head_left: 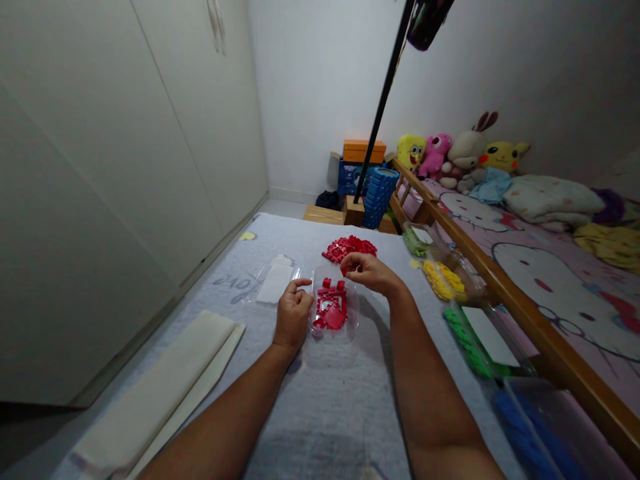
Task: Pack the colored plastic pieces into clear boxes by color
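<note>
A clear plastic container (pixel 351 319) lies on the grey mat and holds several red toy bricks (pixel 331 311). My left hand (pixel 292 315) is curled against the container's left rim, gripping it. My right hand (pixel 369 272) hovers over the container's far end with its fingers pinched on a small red brick. Beyond it on the mat lies a loose pile of red bricks (pixel 349 247).
A clear lid (pixel 275 281) lies left of the container. Tubs of yellow bricks (pixel 443 279), green bricks (pixel 467 341) and blue bricks (pixel 530 427) line the right side along a wooden bed rail (pixel 525 313). A folded white cloth (pixel 165 387) lies at left. Wardrobe doors stand at left.
</note>
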### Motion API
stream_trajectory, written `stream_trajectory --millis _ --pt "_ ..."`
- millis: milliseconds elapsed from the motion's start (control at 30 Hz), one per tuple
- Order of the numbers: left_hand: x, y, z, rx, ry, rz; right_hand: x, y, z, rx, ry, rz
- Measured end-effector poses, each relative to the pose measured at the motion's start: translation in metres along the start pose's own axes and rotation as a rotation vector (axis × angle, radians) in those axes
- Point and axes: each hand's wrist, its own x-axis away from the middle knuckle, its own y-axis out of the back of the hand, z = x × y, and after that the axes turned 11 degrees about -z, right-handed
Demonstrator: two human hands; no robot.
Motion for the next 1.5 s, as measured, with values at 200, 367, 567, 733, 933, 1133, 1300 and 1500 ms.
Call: stream_trajectory --millis 200,367,567,733,933,1133,1300,1500 --pt "0.000 0.000 -0.001 -0.007 -0.014 0.001 -0.004 -0.001 -0.012 -0.001 -0.024 -0.113" --pt "0.000 0.000 0.000 -0.016 -0.015 0.001 -0.010 -0.002 -0.051 0.248 -0.087 -0.387" --pt "-0.001 0.000 0.003 -0.015 -0.018 0.004 -0.009 -0.021 -0.077 0.515 -0.020 -0.341" --pt "0.000 0.000 0.003 -0.012 -0.009 0.001 -0.011 -0.030 -0.082 0.604 -0.020 -0.300" --pt "0.000 0.001 0.003 -0.006 -0.015 -0.003 -0.010 -0.028 -0.083 0.570 -0.023 -0.338" --pt "0.000 0.000 0.002 -0.006 -0.006 -0.009 -0.008 -0.011 -0.064 0.212 -0.071 -0.461" --pt "0.000 -0.001 0.000 0.007 -0.001 -0.005 -0.007 -0.004 -0.023 0.113 0.036 -0.248" --pt "0.000 0.000 0.001 -0.004 -0.015 0.004 -0.008 -0.027 0.001 0.340 0.088 -0.099"
